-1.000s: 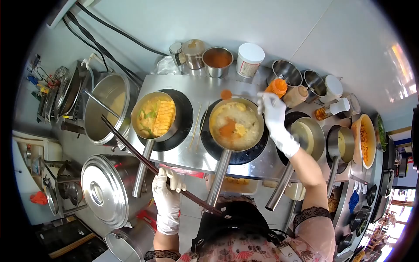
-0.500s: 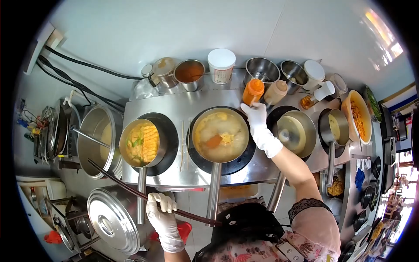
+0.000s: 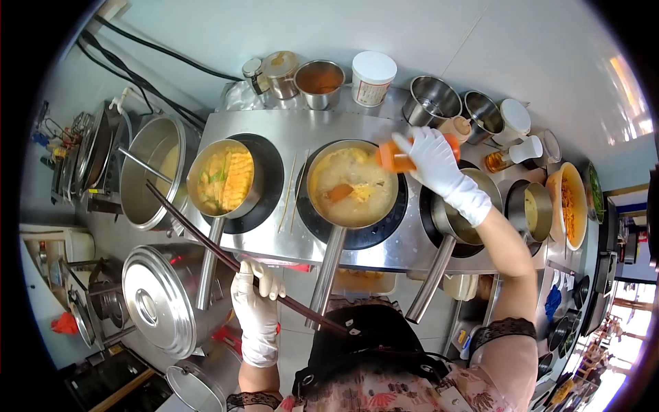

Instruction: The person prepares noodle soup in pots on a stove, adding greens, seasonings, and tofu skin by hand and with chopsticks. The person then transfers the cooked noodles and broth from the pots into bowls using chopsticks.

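My right hand [image 3: 434, 165], in a white glove, grips an orange squeeze bottle [image 3: 394, 158]. The bottle is tipped onto its side, its end pointing left at the right rim of the middle saucepan [image 3: 381, 214]. Cloudy broth with yellow pieces and an orange-brown patch fills that pan. My left hand [image 3: 255, 302], also gloved, is closed around long dark chopsticks [image 3: 180, 218], which slant from the stock pot at upper left down toward my apron. Left of the middle pan stands another saucepan [image 3: 254, 196] with yellow slabs and green pieces in liquid.
Two more saucepans stand on the right, one of them [image 3: 473, 237] below my right forearm. Behind the burners are a white tub [image 3: 374, 69], steel pots and a pale squeeze bottle [image 3: 454, 128]. A stock pot [image 3: 130, 185] and a large lidded pot [image 3: 147, 268] stand at left.
My right hand has lifted the orange bottle from the back of the stove and tilted it sideways toward the middle pan. My left hand still holds the chopsticks. The camera view has shifted.
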A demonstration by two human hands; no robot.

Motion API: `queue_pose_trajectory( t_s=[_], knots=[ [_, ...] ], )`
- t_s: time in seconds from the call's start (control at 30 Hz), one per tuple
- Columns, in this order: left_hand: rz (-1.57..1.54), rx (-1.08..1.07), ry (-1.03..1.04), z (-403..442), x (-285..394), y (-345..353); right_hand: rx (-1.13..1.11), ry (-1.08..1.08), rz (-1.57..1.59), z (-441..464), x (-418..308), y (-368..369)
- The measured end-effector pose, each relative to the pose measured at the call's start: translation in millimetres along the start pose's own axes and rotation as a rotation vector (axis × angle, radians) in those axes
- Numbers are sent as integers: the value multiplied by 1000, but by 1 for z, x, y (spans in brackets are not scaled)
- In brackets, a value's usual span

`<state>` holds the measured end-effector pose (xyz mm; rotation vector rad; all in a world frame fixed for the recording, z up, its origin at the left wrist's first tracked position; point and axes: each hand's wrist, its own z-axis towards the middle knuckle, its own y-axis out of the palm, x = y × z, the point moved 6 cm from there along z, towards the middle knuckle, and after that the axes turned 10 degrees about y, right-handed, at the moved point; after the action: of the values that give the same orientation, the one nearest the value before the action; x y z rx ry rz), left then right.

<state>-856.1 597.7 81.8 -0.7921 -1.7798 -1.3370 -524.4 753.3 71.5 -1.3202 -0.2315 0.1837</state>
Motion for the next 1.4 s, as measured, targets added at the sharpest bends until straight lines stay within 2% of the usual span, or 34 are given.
queue_pose_trajectory(
  t_s=[0.03, 0.07, 0.17, 0.23, 0.3, 0.37, 0.43, 0.57, 0.63, 0.7, 0.77, 0.83, 0.87, 0.93, 0.97, 1.03, 1.07, 1.1, 1.17, 1.23, 1.3, 1.37, 1.4],
  knots=[
    [-4, 8, 2, -3, 0, -1, -101, -182, -354, -10, -13, 4],
    [-22, 1, -6, -5, 0, -1, -71, -292, -485, -18, -25, 0],
    [-44, 8, -12, -11, 1, -3, -127, -407, -413, -31, -50, 6],
    [-31, 33, -8, -14, 1, -4, -86, -401, -416, -23, -58, -6],
    [-40, 29, -8, -18, 0, -4, 41, -265, -443, -4, -48, -17],
    [-47, 24, -1, -21, 1, -4, 10, -141, -437, 8, -30, -19],
    [-56, 22, -5, -24, 2, -4, 25, -134, -437, 4, -10, -26],
    [-44, 31, -6, -26, -2, -2, -127, -160, -489, -33, -1, -30],
    [-38, 39, -23, -24, -7, -1, -113, -144, -455, -37, 4, -27],
    [-42, 31, -36, -23, -9, 6, -65, -67, -348, -33, 12, -26],
    [-41, 26, -44, -21, -11, 13, -111, -5, -247, -33, 23, -17],
    [-102, 10, -77, -19, -15, 21, -136, 95, 20, -30, 35, -6],
    [-115, -14, -80, -18, -15, 26, -133, 92, 25, -28, 37, 0],
    [-110, -3, -90, -17, -16, 34, -144, 273, 463, -20, 45, 6],
    [-108, 1, -103, -16, -18, 39, -143, 266, 466, -12, 45, 12],
    [-141, 14, -152, -15, -25, 47, -3, 386, 912, 8, 54, 30],
    [-160, 5, -167, -13, -26, 55, 87, 446, 1005, 17, 62, 54],
    [-177, 8, -175, -13, -29, 64, 139, 485, 992, 26, 65, 65],
    [-303, -26, -200, -8, -41, 80, 168, 517, 1193, 40, 76, 109],
    [-457, -74, -235, 2, -56, 96, 132, 550, 1248, 40, 90, 150],
    [-737, -153, -293, 12, -70, 110, 64, 711, 1313, 17, 85, 135],
    [-577, 5, -237, 16, -65, 122, 143, 611, 1024, -18, 82, 94],
    [-615, -1, -227, 20, -68, 124, -9, 537, 1120, -38, 49, 38]
  ],
)
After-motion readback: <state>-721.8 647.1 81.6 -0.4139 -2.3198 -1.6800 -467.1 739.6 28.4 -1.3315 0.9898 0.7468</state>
